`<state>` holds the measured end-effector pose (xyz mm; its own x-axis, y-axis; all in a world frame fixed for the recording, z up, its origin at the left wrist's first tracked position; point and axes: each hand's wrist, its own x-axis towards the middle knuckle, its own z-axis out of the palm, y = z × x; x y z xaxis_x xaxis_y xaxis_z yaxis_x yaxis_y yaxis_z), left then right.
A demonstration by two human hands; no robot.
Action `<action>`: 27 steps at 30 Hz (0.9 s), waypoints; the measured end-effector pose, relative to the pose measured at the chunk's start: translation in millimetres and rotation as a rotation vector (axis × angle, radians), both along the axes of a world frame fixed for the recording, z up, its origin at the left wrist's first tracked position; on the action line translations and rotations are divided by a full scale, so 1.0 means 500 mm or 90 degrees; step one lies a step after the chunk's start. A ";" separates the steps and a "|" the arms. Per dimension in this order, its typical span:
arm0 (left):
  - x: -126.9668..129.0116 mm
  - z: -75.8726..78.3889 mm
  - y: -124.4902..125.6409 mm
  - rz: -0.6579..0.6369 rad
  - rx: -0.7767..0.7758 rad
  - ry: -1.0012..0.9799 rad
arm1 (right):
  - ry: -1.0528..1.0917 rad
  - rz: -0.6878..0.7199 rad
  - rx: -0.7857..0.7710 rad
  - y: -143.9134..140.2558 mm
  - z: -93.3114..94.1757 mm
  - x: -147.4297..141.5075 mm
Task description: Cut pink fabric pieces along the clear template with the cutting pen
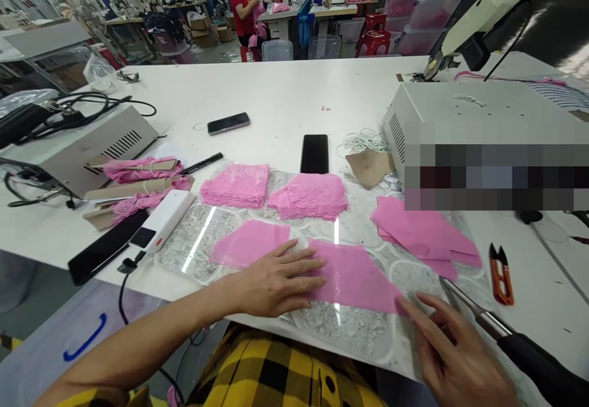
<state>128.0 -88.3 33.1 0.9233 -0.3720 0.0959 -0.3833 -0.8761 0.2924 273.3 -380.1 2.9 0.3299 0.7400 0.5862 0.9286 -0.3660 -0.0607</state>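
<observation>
My left hand (276, 278) lies flat with fingers stretched, pressing on the left part of a pink fabric panel (354, 278). The panel rests on a clear patterned plastic sheet (340, 333). At its right corner is my right hand (460, 352), fingers apart, one tip at the fabric's edge. Just right of that hand, a tool with a black handle (538, 358) and a metal shaft points toward the pink pieces. Another pink panel (253, 241) lies left of the first, partly beside my left fingers. A stack of pink cut pieces (423, 232) sits at the right.
Two pink lace stacks (235, 185) (309, 196) lie behind the panels. Orange thread snips (501, 275) are at the right. Phones (315, 153), a white power bank (163, 220), pink bundles (140, 169) and grey boxes (442, 106) stand around. A person in red (242, 8) stands beyond the table.
</observation>
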 end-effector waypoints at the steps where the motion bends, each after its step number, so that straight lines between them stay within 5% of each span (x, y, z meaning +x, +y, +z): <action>1: 0.005 0.001 0.001 -0.006 0.004 0.015 | 0.004 0.000 -0.001 0.001 -0.001 0.000; 9: 0.015 -0.008 0.007 -0.001 0.051 0.039 | -0.020 -0.027 -0.002 0.004 -0.001 -0.001; 18: 0.054 0.021 -0.016 -0.043 0.030 -0.040 | 0.098 -0.082 0.064 -0.018 0.002 -0.027; 25: 0.143 0.001 -0.077 -0.197 0.003 -0.015 | 0.453 -0.369 0.244 -0.115 -0.022 -0.087; 27: 0.153 -0.003 -0.077 -0.201 0.005 0.012 | 0.494 -0.386 0.291 -0.139 -0.033 -0.084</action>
<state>204.5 -126.6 31.5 0.7638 -0.6410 0.0759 -0.6311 -0.7170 0.2960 231.1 -449.4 -13.5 0.9665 0.0933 0.2389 0.2505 -0.5440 -0.8008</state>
